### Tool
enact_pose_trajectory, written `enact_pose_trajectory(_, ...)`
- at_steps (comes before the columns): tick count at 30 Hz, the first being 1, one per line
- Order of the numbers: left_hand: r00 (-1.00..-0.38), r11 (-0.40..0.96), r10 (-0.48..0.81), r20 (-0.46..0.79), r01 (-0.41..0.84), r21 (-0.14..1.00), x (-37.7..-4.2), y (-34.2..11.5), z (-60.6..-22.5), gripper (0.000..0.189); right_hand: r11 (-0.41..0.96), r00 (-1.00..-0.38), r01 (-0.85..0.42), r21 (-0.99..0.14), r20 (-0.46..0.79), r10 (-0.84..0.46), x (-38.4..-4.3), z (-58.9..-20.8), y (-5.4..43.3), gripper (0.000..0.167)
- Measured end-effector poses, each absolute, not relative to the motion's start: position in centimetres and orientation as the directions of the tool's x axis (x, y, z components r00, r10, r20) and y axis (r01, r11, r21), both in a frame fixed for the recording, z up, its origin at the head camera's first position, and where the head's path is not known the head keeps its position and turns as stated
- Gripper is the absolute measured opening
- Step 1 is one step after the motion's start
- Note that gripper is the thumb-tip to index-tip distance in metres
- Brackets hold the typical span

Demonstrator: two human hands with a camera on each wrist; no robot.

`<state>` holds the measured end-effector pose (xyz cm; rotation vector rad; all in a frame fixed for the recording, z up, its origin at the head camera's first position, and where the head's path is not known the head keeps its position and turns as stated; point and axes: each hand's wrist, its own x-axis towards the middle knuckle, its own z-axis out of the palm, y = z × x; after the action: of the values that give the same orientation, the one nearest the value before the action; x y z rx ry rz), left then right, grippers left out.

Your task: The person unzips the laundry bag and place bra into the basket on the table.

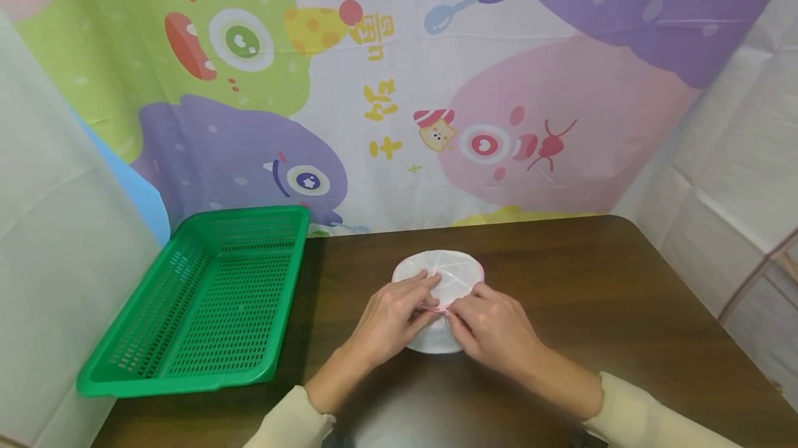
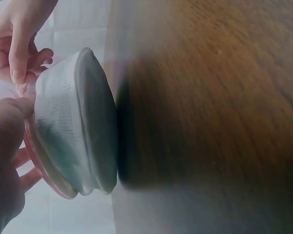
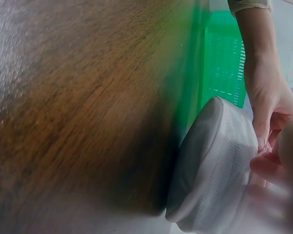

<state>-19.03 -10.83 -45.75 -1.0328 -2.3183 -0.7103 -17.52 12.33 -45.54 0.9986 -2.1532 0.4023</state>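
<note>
A round white mesh laundry bag (image 1: 460, 269) with pink trim rests on the brown table in the head view. Its mesh side wall shows in the left wrist view, where the bag (image 2: 61, 105) stands with some height, and the bag (image 3: 222, 151) appears in the right wrist view too. My left hand (image 1: 391, 313) pinches the pink edge at the near side of the top, other fingers lying over the lid. Close against it, my right hand (image 1: 499, 327) pinches the same pink edge. Fingertips hide whatever small part lies between them.
A green plastic basket (image 1: 288, 302) with slotted walls stands on the left of the table (image 1: 573, 282), with nothing seen inside. Behind the table hangs a cartoon-printed cloth (image 1: 399, 192). Pale cloth walls (image 1: 704, 226) flank both sides.
</note>
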Motion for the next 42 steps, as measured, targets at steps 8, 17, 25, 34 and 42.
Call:
enact_pose_trajectory(8,-0.567,0.58,0.524,0.636,0.784,0.222,-19.1,-11.1,-46.0,0.022,0.655,-0.437,-0.755,0.025,0.725,-0.532,-17.7,-45.7,12.5,0.008)
enact_pose_trajectory(17,-0.575,0.58,0.512,0.639,0.78,0.237,-19.0,-11.5,-46.0,0.019,0.658,-0.454,-0.753,0.015,0.713,-0.534,-17.6,-45.5,12.8,0.012)
enact_pose_trajectory(25,-0.59,0.575,0.51,0.626,0.775,0.261,-19.1,-10.8,-46.1,0.043,0.655,-0.456,-0.755,0.002,0.717,-0.527,-17.3,-45.6,12.6,0.01)
enact_pose_trajectory(34,-0.578,0.572,0.515,0.633,0.782,0.249,-19.1,-10.5,-46.1,0.042,0.647,-0.44,-0.763,0.011,0.724,-0.531,-17.4,-45.8,12.4,0.01)
enact_pose_trajectory(42,-0.559,0.566,0.52,0.646,0.792,0.23,-19.0,-11.0,-46.3,0.037,0.657,-0.454,-0.754,0.004,0.719,-0.526,-17.3,-45.7,12.6,0.011)
